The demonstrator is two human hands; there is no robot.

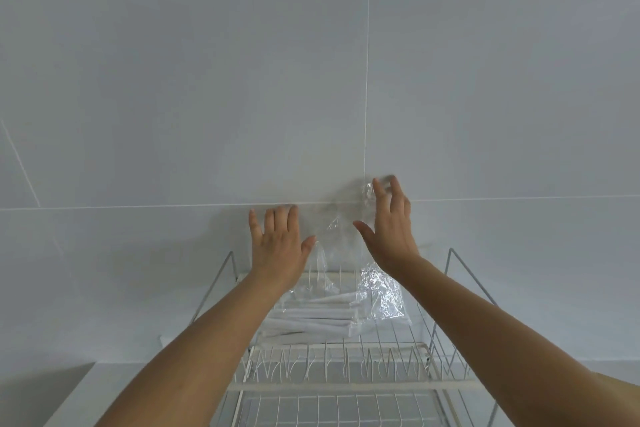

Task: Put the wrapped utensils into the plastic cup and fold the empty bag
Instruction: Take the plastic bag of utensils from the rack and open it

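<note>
A clear plastic bag [337,239] hangs in the air in front of the tiled wall, between my two raised hands. My right hand [389,236] has its fingertips at the bag's crinkled top corner and holds it up. My left hand [278,241] is flat with its fingers apart, and its thumb touches the bag's left edge. The bag's lower crumpled end [382,295] droops onto the rack. Several white paper-wrapped utensils [311,317] lie in a pile on the rack's top shelf, below the bag. No plastic cup is in view.
A white wire dish rack [346,362] stands against the grey tiled wall [207,80], with raised wire sides on the left [221,274] and right [464,274] and a lower shelf at the front. A pale counter [74,392] runs along the lower left.
</note>
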